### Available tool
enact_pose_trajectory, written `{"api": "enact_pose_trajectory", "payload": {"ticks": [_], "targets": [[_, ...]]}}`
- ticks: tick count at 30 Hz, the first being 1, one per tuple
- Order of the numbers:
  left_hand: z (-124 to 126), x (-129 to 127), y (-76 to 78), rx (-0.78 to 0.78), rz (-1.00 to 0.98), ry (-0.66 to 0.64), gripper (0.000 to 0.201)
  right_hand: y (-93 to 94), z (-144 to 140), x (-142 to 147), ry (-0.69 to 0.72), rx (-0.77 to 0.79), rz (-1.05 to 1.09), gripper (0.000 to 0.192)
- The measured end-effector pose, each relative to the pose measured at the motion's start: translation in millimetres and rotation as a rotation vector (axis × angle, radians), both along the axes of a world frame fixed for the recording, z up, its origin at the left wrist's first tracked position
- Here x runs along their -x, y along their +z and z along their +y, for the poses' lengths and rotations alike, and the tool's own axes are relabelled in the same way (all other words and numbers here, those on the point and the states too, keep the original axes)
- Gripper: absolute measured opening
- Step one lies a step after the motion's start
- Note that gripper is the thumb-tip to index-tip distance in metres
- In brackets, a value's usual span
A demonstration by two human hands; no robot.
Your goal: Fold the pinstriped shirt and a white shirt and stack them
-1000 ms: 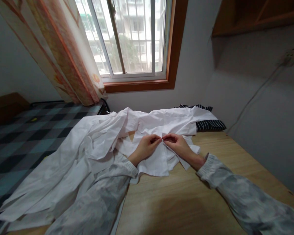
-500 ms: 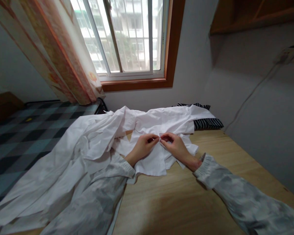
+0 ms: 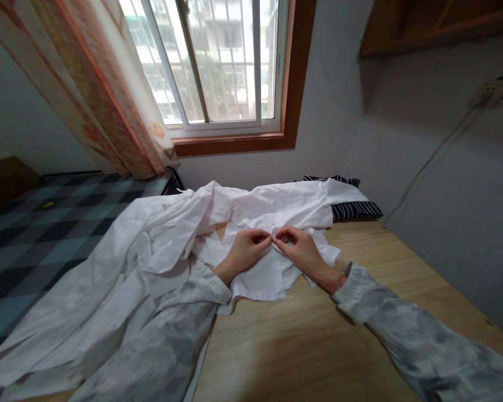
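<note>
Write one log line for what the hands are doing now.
left hand: pinching white shirt | right hand: pinching same shirt | hands touching | on wooden table

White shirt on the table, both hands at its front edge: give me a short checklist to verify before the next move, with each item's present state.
1. Left hand pinching the white shirt: ok.
2. Right hand pinching the same edge, fingertips meeting the left: ok.
3. Button or hole between the fingers: cannot tell, too small.
4. Shirt lying flat: not ok, rumpled and trailing off the wooden table.
5. Striped cloth kept apart: not ok, shirt overlaps it.
</note>
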State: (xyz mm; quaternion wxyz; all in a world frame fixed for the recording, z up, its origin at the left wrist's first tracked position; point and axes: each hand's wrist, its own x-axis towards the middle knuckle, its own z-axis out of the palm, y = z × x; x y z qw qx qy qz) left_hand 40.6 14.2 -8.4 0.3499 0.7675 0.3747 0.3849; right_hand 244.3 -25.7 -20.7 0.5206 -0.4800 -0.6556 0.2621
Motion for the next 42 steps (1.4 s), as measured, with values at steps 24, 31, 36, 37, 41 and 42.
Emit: {"api": "enact_pose_trajectory", "payload": {"ticks": [24,31,36,37,41,42], "targets": [[2,-2,-7.1,-0.014,-0.085,0.019,0.013,-5.6,1,-3,0.0,-0.049,-0.135,0.008],[-8,-3,2.9,-0.158,0.063,0.08,0.012,-4.9,0,-2,-0.027,-0.052,-0.149,0.01],[-16,-4,8.9,-0.213,0.299,0.232,0.011,-5.4,-1,-2,-0.051,-0.074,-0.193,0.008],[-17,-4,9.6,-0.215,0.326,0.24,0.011,-5.6,-1,-2,-0.055,-0.074,-0.199,0.007],[-18,-5,11.1,-0.229,0.382,0.231,0.009,-6.2,-1,-2,-0.061,-0.064,-0.214,0.006],[-18,-5,11.2,-0.234,0.391,0.224,0.008,-6.3,-1,-2,-0.058,-0.061,-0.215,0.006]]}}
